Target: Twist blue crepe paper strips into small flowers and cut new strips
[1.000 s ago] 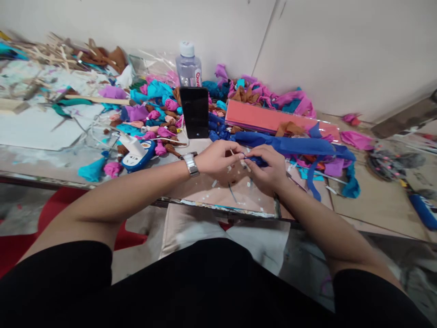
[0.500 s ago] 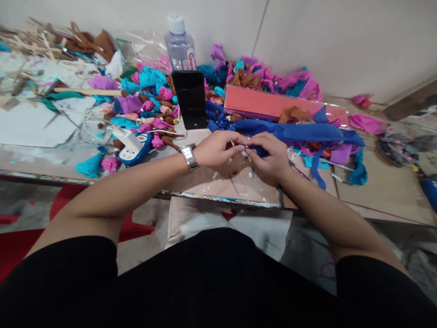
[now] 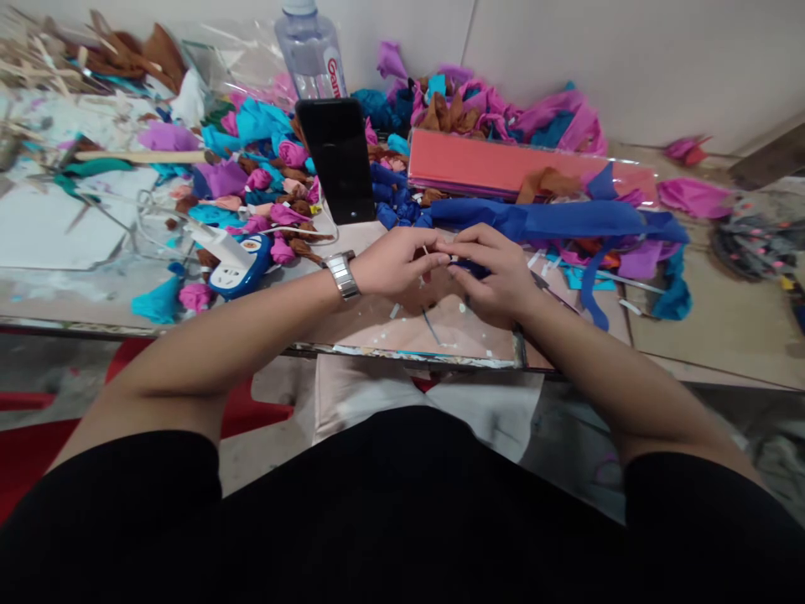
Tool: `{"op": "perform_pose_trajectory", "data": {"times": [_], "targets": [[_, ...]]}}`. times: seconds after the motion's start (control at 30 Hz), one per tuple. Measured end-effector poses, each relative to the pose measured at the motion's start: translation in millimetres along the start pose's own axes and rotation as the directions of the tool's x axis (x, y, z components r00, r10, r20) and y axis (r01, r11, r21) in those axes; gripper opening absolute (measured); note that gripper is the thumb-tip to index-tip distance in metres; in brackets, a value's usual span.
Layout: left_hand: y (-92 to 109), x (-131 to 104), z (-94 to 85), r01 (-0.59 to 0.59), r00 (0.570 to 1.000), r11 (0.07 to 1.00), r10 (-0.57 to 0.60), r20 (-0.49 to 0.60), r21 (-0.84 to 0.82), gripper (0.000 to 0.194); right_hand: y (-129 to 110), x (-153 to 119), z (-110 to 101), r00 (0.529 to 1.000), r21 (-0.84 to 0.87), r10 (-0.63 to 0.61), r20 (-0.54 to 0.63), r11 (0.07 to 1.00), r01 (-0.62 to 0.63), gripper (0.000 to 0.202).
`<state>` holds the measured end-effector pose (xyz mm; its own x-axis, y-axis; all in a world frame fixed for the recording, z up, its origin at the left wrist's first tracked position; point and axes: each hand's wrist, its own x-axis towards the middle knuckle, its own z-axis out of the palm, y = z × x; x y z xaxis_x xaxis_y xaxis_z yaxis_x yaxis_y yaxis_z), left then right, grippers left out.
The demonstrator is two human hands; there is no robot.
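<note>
My left hand (image 3: 391,265) and my right hand (image 3: 500,270) meet over the near part of the table, fingertips almost touching. Inside the curled fingers of the right one sits a small dark-blue bundle of cloth or crepe paper (image 3: 471,268), mostly covered. The left thumb and forefinger are pinched at the bundle's left end. A thin white strip (image 3: 425,249) shows by the left fingers; how it is held is hidden. Just beyond the hands lies a long blue strip of the soft material (image 3: 541,220), with several blue knotted pieces (image 3: 399,201) to its left.
A phone (image 3: 337,159) leans upright before a clear bottle (image 3: 309,54). Left are a blue-and-white power socket (image 3: 240,267) with a cable, coloured bunches and green-handled pliers (image 3: 104,167). A coral flat pack (image 3: 465,164) lies behind. White scraps dot the table near its front edge (image 3: 408,355).
The camera view has shifted, so table things sit a little higher in the picture. My hands stay together at the blue bundle, with small finger movements.
</note>
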<state>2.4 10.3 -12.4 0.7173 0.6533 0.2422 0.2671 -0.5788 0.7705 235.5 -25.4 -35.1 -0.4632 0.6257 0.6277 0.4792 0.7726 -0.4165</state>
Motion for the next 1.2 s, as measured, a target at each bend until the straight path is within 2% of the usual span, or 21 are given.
{"op": "perform_pose_trajectory", "data": {"times": [0.1, 0.2, 0.3, 0.4, 0.47, 0.53, 0.63, 0.67, 0.77, 0.8, 0.83, 0.9, 0.97, 1.1, 1.2], "targets": [[-3, 0, 1.7, 0.013, 1.0, 0.999, -0.014, -0.006, -0.029, 0.033, 1, -1, 1, 1.0, -0.015, 0.006, -0.007, 1.0, -0.006, 0.031], [-5, 2, -5.2, 0.017, 1.0, 0.999, -0.016, -0.017, 0.037, 0.045, 2, -1, 1, 0.999, -0.021, 0.047, -0.014, 0.999, -0.047, 0.027], [-4, 6, -25.5, 0.04, 0.998, 0.956, -0.022, -0.066, 0.291, 0.049, 3, 0, 2, 0.996, -0.015, 0.083, -0.014, 0.996, -0.083, 0.024], [1, 9, -54.1, 0.137, 0.99, 0.794, -0.122, -0.066, 0.593, 0.055, 5, 1, 2, 0.995, -0.012, 0.096, -0.013, 0.995, -0.096, 0.021], [3, 8, -71.8, 0.255, 0.954, 0.656, -0.291, -0.073, 0.71, 0.06, 6, 2, 2, 0.995, -0.002, 0.103, -0.003, 0.995, -0.103, 0.021], [2, 5, -85.2, 0.319, 0.894, 0.527, -0.442, -0.066, 0.788, 0.064, 7, 2, 3, 0.994, 0.008, 0.111, 0.007, 0.994, -0.111, 0.02], [-8, -3, -96.7, 0.39, 0.801, 0.399, -0.591, -0.093, 0.83, 0.072, 6, 3, 4, 0.992, 0.017, 0.126, 0.018, 0.992, -0.126, 0.021], [-13, -6, -99.1, 0.408, 0.776, 0.347, -0.618, -0.122, 0.844, 0.077, 5, 3, 4, 0.991, 0.02, 0.131, 0.024, 0.991, -0.131, 0.021], [-32, -14, -103.9, 0.443, 0.741, 0.258, -0.645, -0.188, 0.859, 0.095, 3, 3, 4, 0.991, 0.023, 0.131, 0.033, 0.991, -0.131, 0.02], [-37, -15, -104.8, 0.462, 0.731, 0.243, -0.65, -0.211, 0.853, 0.099, 3, 3, 4, 0.992, 0.023, 0.124, 0.034, 0.992, -0.124, 0.021], [-42, -16, -105.4, 0.464, 0.738, 0.231, -0.634, -0.229, 0.855, 0.101, 3, 3, 5, 0.993, 0.023, 0.115, 0.033, 0.993, -0.116, 0.021], [-47, -16, -105.2, 0.5, 0.707, 0.196, -0.655, -0.267, 0.844, 0.101, 4, 2, 5, 0.994, 0.027, 0.101, 0.027, 0.994, -0.102, 0.021], [-47, -14, -103.3, 0.535, 0.666, 0.171, -0.688, -0.288, 0.827, 0.098, 5, 2, 5, 0.995, 0.028, 0.096, 0.02, 0.995, -0.096, 0.021], [-40, -10, -97.6, 0.55, 0.663, 0.168, -0.683, -0.305, 0.818, 0.096, 5, 2, 6, 0.996, 0.027, 0.086, 0.014, 0.996, -0.086, 0.021], [-34, -9, -94.1, 0.545, 0.65, 0.146, -0.695, -0.306, 0.826, 0.103, 4, 2, 5, 0.995, 0.022, 0.096, 0.018, 0.995, -0.097, 0.02]]}}
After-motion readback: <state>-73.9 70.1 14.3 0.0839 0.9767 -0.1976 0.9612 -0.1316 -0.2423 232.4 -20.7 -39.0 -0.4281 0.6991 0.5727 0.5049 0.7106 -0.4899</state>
